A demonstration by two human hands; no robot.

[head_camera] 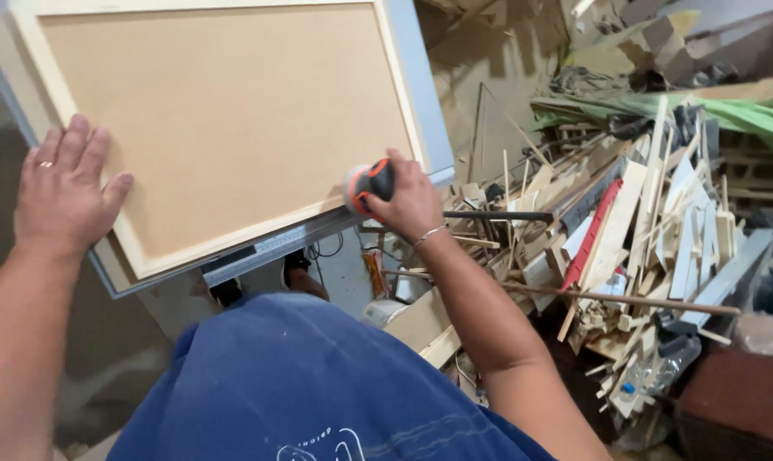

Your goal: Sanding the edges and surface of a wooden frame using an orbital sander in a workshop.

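Workshop bench with framed panel under sanding.

Bench surface (438,128) carries a framed wooden panel (224,128) lying flat, its near edge overhanging. Scrap timber pile (634,230) crowds the right side, restricting arm travel there. Left hand (62,192) rests open and flat on the panel's corner, apparently steadying it; right hand (408,201) grips an orange-and-black sander (365,188) against the frame's lower right corner.

Left hand (62,192) at frame's left lies flat, fingers spread, palm down, forearm running to lower left; right hand (408,201) at centre is fisted, wrist bent, arm extended.
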